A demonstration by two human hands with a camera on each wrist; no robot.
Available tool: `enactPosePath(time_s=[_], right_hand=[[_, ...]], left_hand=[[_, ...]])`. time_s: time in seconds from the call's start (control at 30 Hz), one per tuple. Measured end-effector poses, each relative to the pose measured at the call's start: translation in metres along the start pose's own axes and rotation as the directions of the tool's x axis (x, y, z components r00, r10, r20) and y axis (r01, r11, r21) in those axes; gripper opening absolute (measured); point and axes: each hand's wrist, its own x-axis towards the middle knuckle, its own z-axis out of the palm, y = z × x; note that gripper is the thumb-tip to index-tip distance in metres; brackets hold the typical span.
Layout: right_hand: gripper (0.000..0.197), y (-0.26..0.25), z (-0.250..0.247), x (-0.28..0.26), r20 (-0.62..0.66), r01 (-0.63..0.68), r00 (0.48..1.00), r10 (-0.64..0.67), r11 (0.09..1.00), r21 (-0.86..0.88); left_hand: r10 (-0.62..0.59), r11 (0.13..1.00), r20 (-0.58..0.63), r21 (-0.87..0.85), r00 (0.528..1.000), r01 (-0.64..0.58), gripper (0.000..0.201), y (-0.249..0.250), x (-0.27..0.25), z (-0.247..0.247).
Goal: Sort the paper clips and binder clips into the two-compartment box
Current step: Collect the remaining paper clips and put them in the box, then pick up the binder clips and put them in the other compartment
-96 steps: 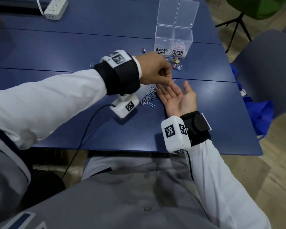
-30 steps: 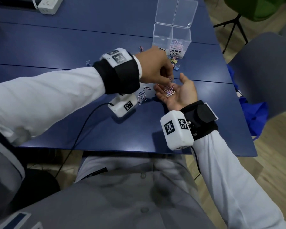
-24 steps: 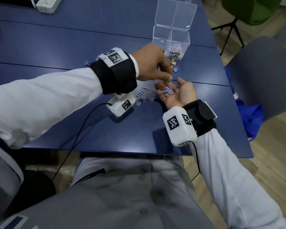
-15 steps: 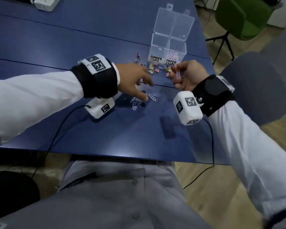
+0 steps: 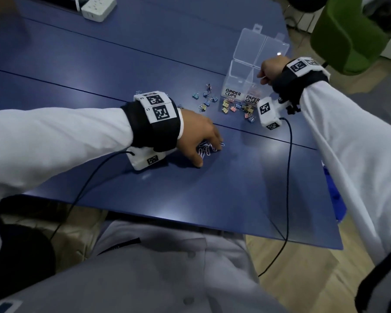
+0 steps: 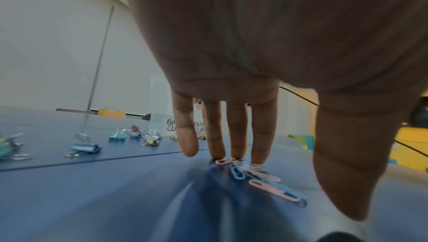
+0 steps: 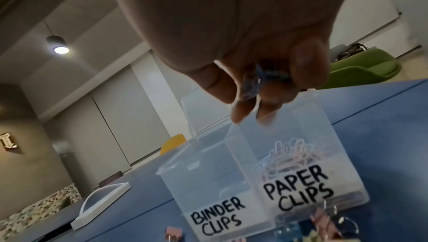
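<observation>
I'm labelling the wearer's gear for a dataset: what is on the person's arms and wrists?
Both arms wear long white sleeves. Each wrist has a broad black strap topped by a white band printed with square black-and-white markers. Under each wrist hangs a white padded camera block bearing similar markers, and a thin black cable runs from each. The hands are bare.

Left hand (image 5: 196,136) palm down, fingers (image 6: 238,136) straight and spread, three fingertips pressed down, little finger lifted, thumb (image 6: 345,163) splayed out to the side. Left forearm stretched across the body, white sleeve and black wrist strap. Right hand (image 5: 270,70) raised forward, palm down, fingers (image 7: 245,110) curled in a pinch with the thumb (image 7: 308,64) against them, forearm sloping upward.
</observation>
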Motion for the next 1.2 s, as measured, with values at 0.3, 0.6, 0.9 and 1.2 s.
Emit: enactPosePath(time_s=[0.3,0.6,0.9,1.2], right_hand=[[0.049,0.008,0.0,-0.007,-0.103,-0.002,0.995,-0.005,0.998,-0.069],[0.025,0.027,0.031,-0.129,-0.182,0.263,0.949,-0.256,0.965,0.015],[0.017,0.066,0.075,-0.162,0.093,0.158,0.981,-0.17,0.98,0.121],[0.019,0.078,0.081,-0.171,0.106,0.12,0.984,-0.147,0.967,0.224]], left_hand=[[0.056,0.998,-0.076,-0.034,0.996,-0.059,0.049,-0.01,0.002,0.002],[0.014,0.998,-0.19,-0.055,0.982,-0.025,0.021,-0.008,0.01,0.0],[-0.086,0.989,-0.226,-0.136,0.97,0.056,0.014,-0.002,0.021,-0.01],[-0.216,0.955,-0.39,-0.275,0.895,0.111,0.013,-0.014,0.059,-0.076]])
